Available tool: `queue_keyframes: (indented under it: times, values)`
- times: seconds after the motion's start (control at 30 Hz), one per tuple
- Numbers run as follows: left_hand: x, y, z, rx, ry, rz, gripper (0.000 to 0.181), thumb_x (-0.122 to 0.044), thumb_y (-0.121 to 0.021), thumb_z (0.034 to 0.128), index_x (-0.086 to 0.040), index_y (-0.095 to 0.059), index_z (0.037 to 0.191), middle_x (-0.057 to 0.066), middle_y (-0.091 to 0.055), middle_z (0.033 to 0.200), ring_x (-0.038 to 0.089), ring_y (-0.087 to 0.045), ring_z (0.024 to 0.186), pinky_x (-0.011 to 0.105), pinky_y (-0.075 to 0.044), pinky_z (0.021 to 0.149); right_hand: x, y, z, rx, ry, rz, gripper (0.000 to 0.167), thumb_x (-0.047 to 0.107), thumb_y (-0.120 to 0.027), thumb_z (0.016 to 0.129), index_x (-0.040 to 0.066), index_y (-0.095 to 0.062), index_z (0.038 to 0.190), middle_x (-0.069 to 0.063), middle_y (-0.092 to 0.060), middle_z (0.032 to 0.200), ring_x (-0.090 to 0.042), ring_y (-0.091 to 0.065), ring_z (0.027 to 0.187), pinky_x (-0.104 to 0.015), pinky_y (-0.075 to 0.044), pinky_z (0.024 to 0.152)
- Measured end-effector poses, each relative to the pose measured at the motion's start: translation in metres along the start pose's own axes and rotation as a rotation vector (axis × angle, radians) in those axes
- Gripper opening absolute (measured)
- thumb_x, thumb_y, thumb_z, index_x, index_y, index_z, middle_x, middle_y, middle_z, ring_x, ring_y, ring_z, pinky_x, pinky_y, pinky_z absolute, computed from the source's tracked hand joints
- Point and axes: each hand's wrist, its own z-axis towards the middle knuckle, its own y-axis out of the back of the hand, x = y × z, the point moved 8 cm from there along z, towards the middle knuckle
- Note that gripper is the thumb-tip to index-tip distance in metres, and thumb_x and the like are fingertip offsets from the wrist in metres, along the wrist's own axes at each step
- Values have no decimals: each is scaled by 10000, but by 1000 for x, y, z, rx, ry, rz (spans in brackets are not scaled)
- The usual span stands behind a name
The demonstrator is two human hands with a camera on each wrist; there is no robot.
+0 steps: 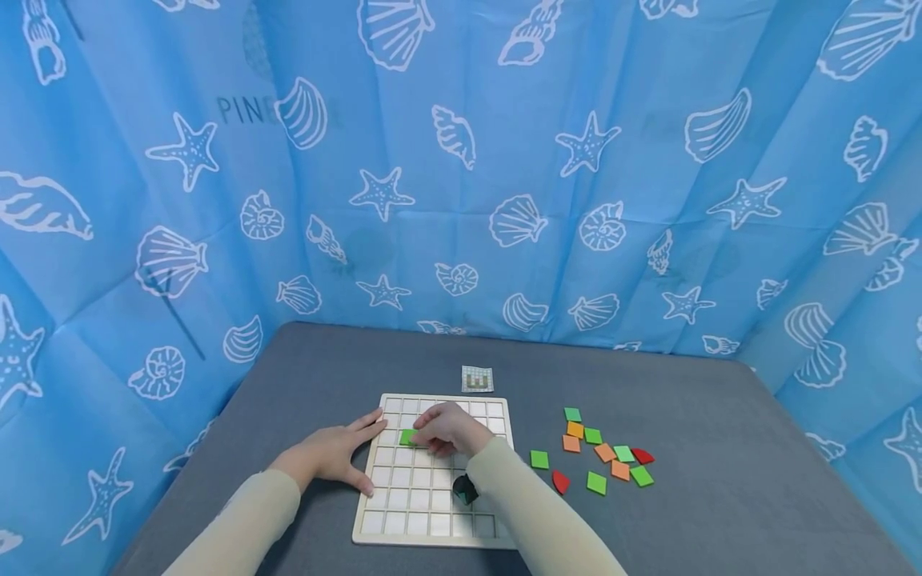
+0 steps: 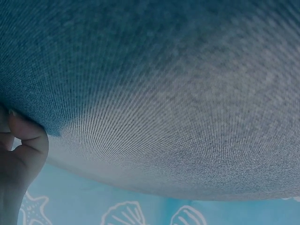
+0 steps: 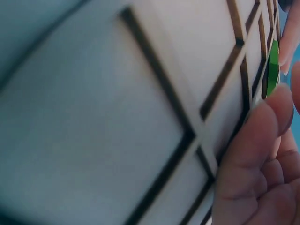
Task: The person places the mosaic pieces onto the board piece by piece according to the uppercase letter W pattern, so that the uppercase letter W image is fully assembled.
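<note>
A gridded white board (image 1: 437, 502) lay on the grey table (image 1: 691, 448), somewhat nearer the table's left edge than its right. A person's left hand (image 1: 333, 454) was spread out and clasped nothing, its fingertips on the board's left edge near the far left corner and its thumb on the same edge lower down. The right hand (image 1: 448, 432) was bent over the board, fingers curled, with the fingertips at the right side of a green tile (image 1: 406, 438); I could not tell whether they pinched it or merely touched it. That tile was over the second column from the board's left edge, in the third row from its far edge. Just past the board's far edge, toward the table's far edge, lay a small patterned card (image 1: 477, 379). Between the board's right edge and the table's right edge were scattered green squares (image 1: 596, 482), orange squares (image 1: 620, 470) and two red pieces (image 1: 560, 482), each with a curved side. Pale sleeves (image 1: 533, 496) covered both forearms. Along the table's far edge hung a blue curtain (image 1: 533, 280) printed with white shells and starfish
</note>
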Motion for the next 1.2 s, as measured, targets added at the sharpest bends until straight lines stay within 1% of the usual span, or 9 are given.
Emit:
queue_keyframes:
  times: [0.1,0.3,0.43,0.67,0.87,1.0,1.13,1.2]
  values:
    - [0,0,0,-5,1,1,1059,-618,-773,697,-165,-317,1538,21,-168,1617,413,-403,1327,578,-362,1001,1,-1,-1,-9,14,-18,126,28,-728,853,41,-675,966,-19,-586,717,-110,-490,533,-248,-427,501]
    - [-1,1,0,-13,-3,-2,1059,-612,-779,694,-158,-323,1535,27,-175,1615,419,-402,1326,583,-359,1002,2,0,-2,-76,36,-48,92,6,-735,838,47,-695,911,-6,-585,680,-106,-492,521,-248,-422,487]
    - [-2,0,0,-14,-4,-3,1062,-619,-779,689,-159,-327,1534,27,-180,1614,424,-402,1324,587,-358,1000,3,-1,-3,-109,36,-54,89,-3,-741,826,48,-716,895,1,-586,660,-107,-484,519,-249,-403,477]
    - [0,0,1,-5,13,-9,1065,-614,-784,689,-175,-317,1539,12,-169,1617,409,-401,1330,582,-361,1002,1,-2,-2,-133,14,-31,105,-12,-750,809,46,-710,887,1,-572,649,-107,-469,516,-240,-384,468]
    - [0,0,2,4,15,2,1084,-628,-781,681,-157,-314,1538,38,-168,1616,407,-400,1332,584,-356,1005,1,-3,1,-148,13,-33,127,-11,-763,798,60,-667,839,-6,-556,637,-110,-466,509,-245,-381,461]
    - [1,-1,2,7,13,8,1094,-644,-771,680,-156,-305,1541,49,-161,1618,404,-395,1336,586,-352,1008,1,-3,0,-139,27,-7,114,-6,-754,811,44,-668,867,-9,-555,653,-115,-466,524,-248,-386,476]
    - [1,-1,2,3,3,-2,1093,-642,-769,682,-146,-307,1540,57,-163,1617,415,-394,1333,591,-353,1003,-1,-3,-3,-147,39,33,106,1,-736,830,28,-672,910,-9,-557,655,-112,-469,539,-242,-392,492]
    - [0,0,1,1,1,-5,1086,-634,-772,686,-147,-309,1539,55,-162,1617,417,-393,1333,589,-354,1003,-1,-3,-6,-145,49,53,125,3,-722,843,17,-669,955,-17,-554,644,-115,-462,537,-245,-385,494]
